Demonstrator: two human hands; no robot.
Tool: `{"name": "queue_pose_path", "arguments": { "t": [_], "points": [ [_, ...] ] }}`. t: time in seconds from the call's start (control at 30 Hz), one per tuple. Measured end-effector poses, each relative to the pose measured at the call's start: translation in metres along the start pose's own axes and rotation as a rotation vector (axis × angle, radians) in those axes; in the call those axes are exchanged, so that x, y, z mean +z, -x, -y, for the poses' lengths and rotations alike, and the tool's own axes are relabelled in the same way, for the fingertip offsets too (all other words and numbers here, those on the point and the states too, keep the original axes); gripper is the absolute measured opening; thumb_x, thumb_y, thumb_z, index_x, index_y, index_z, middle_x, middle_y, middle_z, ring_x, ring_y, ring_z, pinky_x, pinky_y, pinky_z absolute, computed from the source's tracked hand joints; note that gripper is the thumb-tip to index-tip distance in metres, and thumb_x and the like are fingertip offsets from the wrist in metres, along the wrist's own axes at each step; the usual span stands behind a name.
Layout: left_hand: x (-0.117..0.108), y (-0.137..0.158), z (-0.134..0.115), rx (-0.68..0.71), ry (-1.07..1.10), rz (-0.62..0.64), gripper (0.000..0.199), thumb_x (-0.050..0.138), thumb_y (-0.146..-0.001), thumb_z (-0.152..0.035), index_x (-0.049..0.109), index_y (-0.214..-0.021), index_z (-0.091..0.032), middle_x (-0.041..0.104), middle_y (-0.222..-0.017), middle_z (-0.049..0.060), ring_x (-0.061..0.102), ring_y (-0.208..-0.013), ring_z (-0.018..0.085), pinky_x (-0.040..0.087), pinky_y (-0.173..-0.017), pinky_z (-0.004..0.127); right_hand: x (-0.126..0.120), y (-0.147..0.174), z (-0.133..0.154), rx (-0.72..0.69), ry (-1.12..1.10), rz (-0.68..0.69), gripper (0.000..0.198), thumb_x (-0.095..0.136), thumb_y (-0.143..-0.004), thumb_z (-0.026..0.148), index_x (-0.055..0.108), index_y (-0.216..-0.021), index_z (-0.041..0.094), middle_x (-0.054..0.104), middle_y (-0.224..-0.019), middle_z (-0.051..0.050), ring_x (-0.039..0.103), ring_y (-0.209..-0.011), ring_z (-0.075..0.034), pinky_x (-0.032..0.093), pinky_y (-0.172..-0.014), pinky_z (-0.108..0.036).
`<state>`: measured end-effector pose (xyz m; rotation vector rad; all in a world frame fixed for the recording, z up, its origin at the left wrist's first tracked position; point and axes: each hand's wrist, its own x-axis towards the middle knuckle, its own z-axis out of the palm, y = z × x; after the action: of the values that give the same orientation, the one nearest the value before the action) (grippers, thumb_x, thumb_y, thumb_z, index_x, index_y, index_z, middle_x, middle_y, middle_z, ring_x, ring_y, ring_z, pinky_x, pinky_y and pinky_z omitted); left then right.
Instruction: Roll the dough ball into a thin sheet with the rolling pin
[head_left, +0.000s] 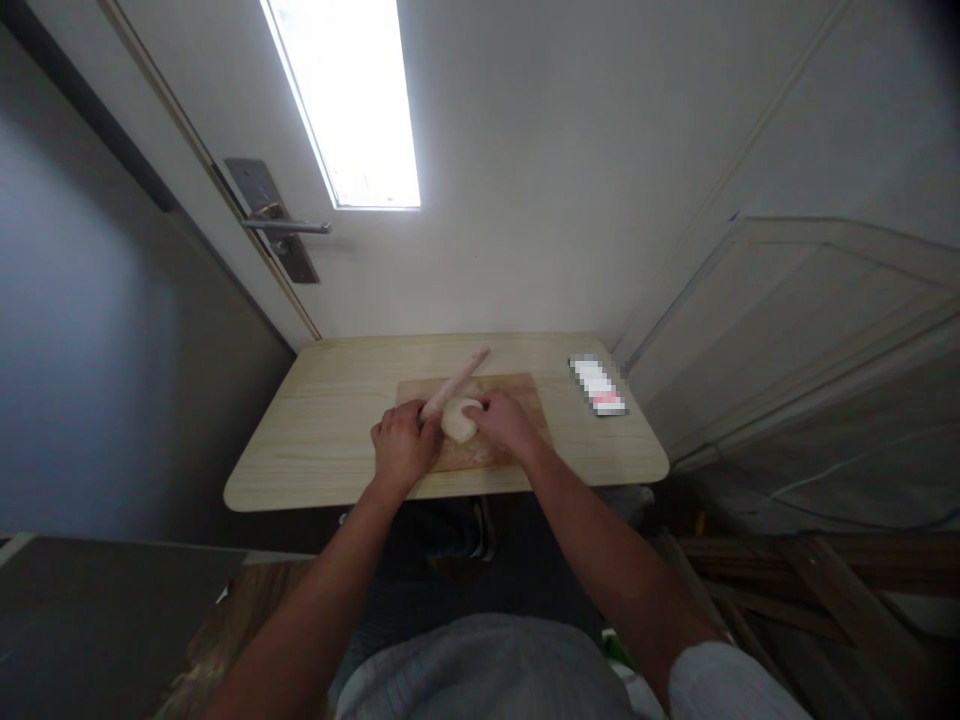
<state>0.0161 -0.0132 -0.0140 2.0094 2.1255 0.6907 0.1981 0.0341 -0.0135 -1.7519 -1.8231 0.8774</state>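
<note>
A pale, flattened round of dough [458,422] lies on a wooden board [480,456]. My left hand [403,440] is closed around the near end of a light rolling pin [459,382], which slants away to the upper right, beside and partly over the dough. From the right, my right hand [507,423] grips the dough's edge, its thumb on top and its other fingers partly hidden. Traces of what looks like flour mark the board near the dough.
The board rests on a small wood-grain table [322,440] with rounded corners. A phone [598,386] with a blurred-out screen lies at the table's right. Behind the table stands a white door with a metal handle [289,227] and a bright window [360,100].
</note>
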Motion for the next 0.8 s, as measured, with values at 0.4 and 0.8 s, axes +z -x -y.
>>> {"name": "queue_pose_path", "arguments": {
  "t": [0.4,0.8],
  "points": [
    [-0.021,0.003,-0.009,0.113,-0.066,0.203,0.041,0.046,-0.097,-0.041,0.057,-0.132,-0.021,0.071,-0.118,0.011,0.064,-0.111,0.028,0.046,-0.090,0.039,-0.008,0.022,-0.010,-0.053,0.094,-0.118,0.023,0.065,-0.088,0.041,0.073,-0.097,0.021,0.074,-0.094,-0.007,0.068,-0.085,-0.021,0.048,-0.077,-0.031],
    [-0.022,0.012,-0.022,0.151,-0.223,0.233,0.047,0.029,-0.103,-0.048,0.044,-0.145,-0.032,0.069,-0.113,0.010,0.069,-0.093,0.027,0.050,-0.077,0.036,0.025,0.057,-0.015,-0.359,0.200,-0.450,0.021,0.061,-0.089,0.028,0.072,-0.105,0.021,0.068,-0.112,-0.009,0.057,-0.109,-0.025,0.044,-0.099,-0.039]
  ]
}}
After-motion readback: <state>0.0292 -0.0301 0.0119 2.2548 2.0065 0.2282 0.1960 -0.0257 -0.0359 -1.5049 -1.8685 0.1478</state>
